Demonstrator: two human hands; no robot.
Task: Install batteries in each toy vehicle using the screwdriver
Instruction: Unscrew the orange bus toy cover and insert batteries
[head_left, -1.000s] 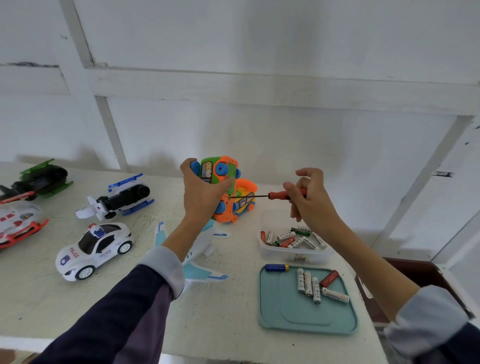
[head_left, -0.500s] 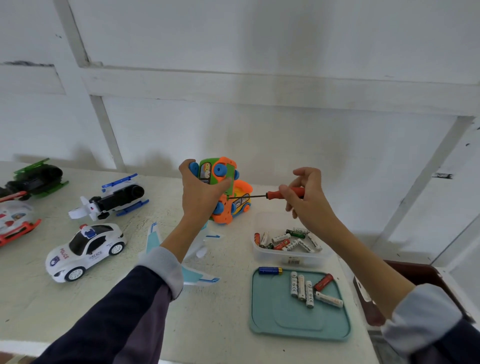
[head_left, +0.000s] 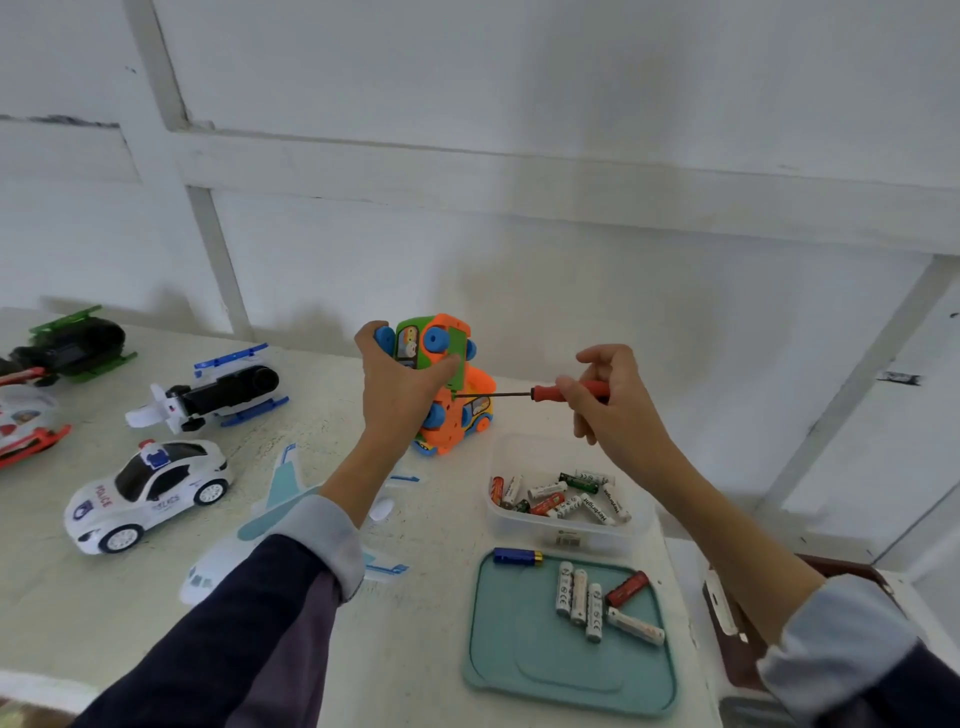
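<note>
Two hands work above the table (head_left: 78, 597). Largest, the orange toy vehicle (head_left: 441, 374) is lifted upright, underside turned right, gripped by the left hand (head_left: 402, 395) with fingers curled round it. The right hand (head_left: 610, 410) pinches the screwdriver (head_left: 540, 393) by its red handle; its shaft lies level, tip at the green battery cover (head_left: 457, 358), leftward of those fingers.

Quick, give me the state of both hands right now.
Left hand: grips the orange and green toy vehicle, held up off the table.
Right hand: pinches the red-handled screwdriver, tip at the toy.
</note>
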